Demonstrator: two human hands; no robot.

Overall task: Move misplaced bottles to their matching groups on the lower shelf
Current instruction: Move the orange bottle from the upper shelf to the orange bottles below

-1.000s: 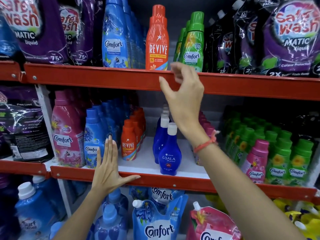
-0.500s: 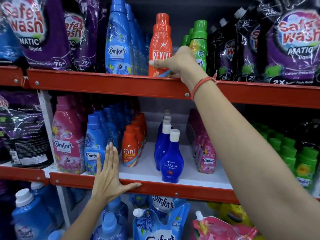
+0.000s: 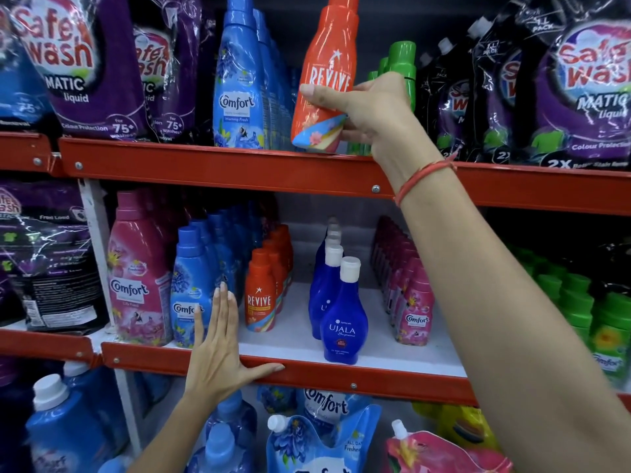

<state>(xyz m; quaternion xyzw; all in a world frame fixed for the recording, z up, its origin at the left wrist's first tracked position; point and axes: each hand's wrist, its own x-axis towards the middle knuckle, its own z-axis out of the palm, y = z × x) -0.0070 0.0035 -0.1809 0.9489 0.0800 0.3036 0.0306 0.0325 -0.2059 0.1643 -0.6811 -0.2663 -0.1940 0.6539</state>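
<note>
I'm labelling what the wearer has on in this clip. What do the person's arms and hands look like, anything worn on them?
Both forearms are bare, with no sleeves in view and no gloves. The right wrist carries a thin red-orange thread band, wound around it with a loose end sticking out. The left hand and right hand show no rings or watch; fingernails are short and unpainted.

**Red steel racking, dim at the back**

Red painted metal shelf rails [image 3: 211, 172] with round silver bolts run across the view on two levels, a second red rail [image 3: 341, 378] below. A white upright post [image 3: 99, 247] stands at left. The lower shelf's white board [image 3: 297, 322] is brightly lit near the front; the dark grey back wall [image 3: 382, 25] sits in shadow.
</note>
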